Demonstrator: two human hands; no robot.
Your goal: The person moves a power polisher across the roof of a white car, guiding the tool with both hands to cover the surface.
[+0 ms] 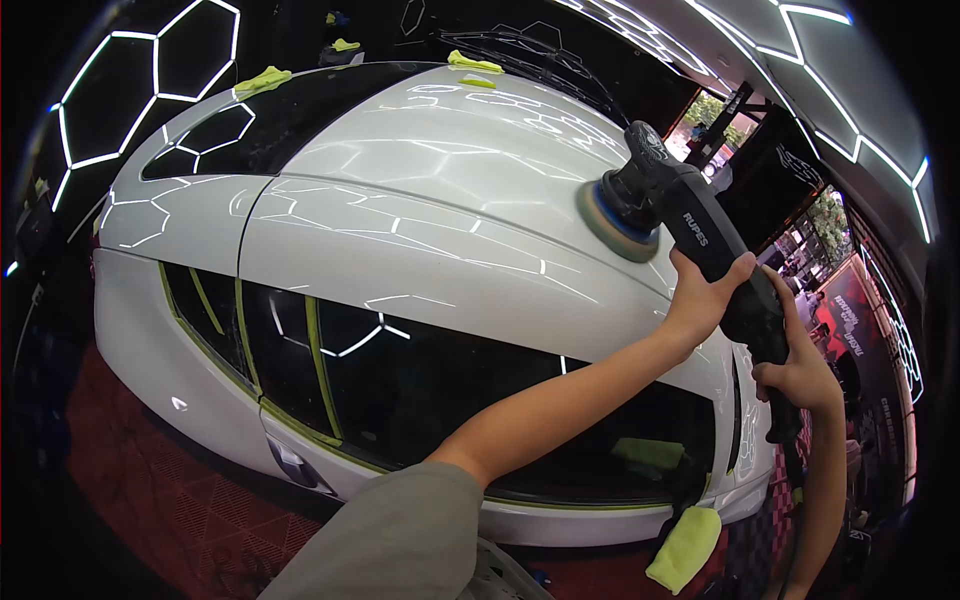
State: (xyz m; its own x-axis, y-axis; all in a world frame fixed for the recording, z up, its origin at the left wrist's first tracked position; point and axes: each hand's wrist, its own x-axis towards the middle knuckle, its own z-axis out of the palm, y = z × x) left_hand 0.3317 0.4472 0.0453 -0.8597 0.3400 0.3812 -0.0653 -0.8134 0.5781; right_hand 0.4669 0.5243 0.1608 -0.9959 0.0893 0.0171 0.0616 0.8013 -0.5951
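Observation:
A black car polisher [695, 215] marked RUPES is held in both of my hands over the white car's roof [430, 235]. Wrapped around the middle of its body is my left hand [700, 300], thumb along the casing. My right hand [805, 375] grips the rear handle, its fingers curled round it. The round foam pad [608, 225] stands tilted on edge at the roof's right part, its face turned toward the glossy paint. The polisher's front head points up and left. My left forearm passes in front of the side windows.
Yellow-green tape [318, 350] borders the dark side windows. A yellow-green towel [685, 550] hangs near the side mirror. More towels lie by the rear glass [330, 110] and on the roof's far edge. Red floor tiles [150, 470] lie below; hexagonal lights [155, 65] line the walls and ceiling.

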